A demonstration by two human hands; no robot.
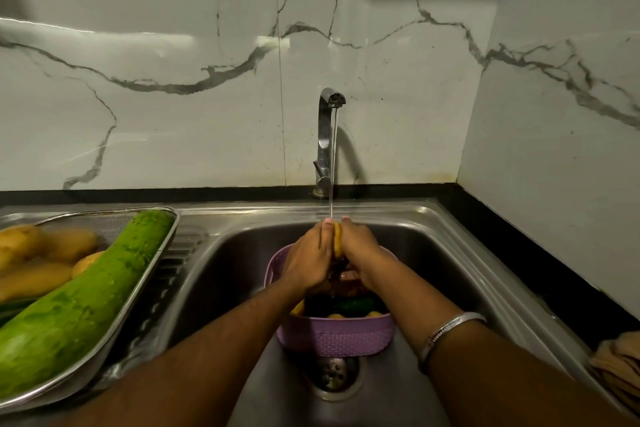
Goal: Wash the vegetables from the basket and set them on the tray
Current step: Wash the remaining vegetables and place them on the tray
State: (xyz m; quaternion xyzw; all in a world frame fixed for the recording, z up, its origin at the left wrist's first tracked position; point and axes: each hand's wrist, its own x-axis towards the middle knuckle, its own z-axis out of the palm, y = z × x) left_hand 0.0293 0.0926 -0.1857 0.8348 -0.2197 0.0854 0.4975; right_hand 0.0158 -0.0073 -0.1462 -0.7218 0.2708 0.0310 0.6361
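Under a thin stream from the chrome tap [325,142], the left hand [306,262] and right hand [360,246] clasp a smooth yellowish potato [337,243] above the woven-look purple basket [336,336] in the steel sink [433,253], beside the mesh tray [114,218] holding a long green gourd [86,295], before veined marble wall tiles [173,45].

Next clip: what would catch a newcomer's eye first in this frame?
Probably the two hands, left hand and right hand, pressed around a yellowish vegetable under the tap's stream, above the purple basket in the sink. Next, the big green gourd lying across the steel tray at left, beside potatoes.
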